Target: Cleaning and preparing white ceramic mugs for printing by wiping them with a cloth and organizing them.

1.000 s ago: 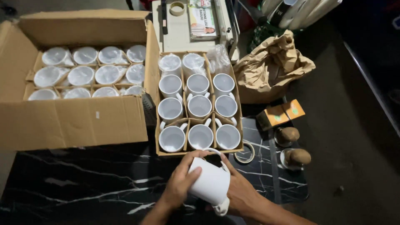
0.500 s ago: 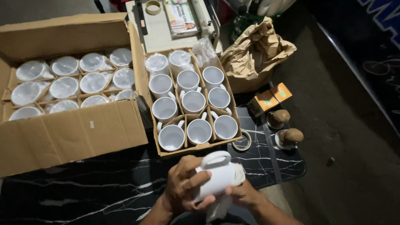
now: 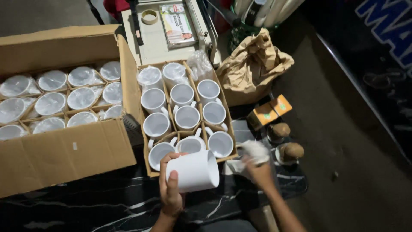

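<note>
The left hand grips a white mug on its side; the right hand clutches crumpled wrapping. Most mugs in the small box look unwrapped; the big box remains wrapped.

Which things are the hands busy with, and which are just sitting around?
Busy with:
white mug, held on its side by the left hand
crumpled white wrapping in the right hand
small box of unwrapped mugs

Just sitting around:
big box of wrapped mugs
crumpled brown paper bag
tape roll
little orange boxes
</note>
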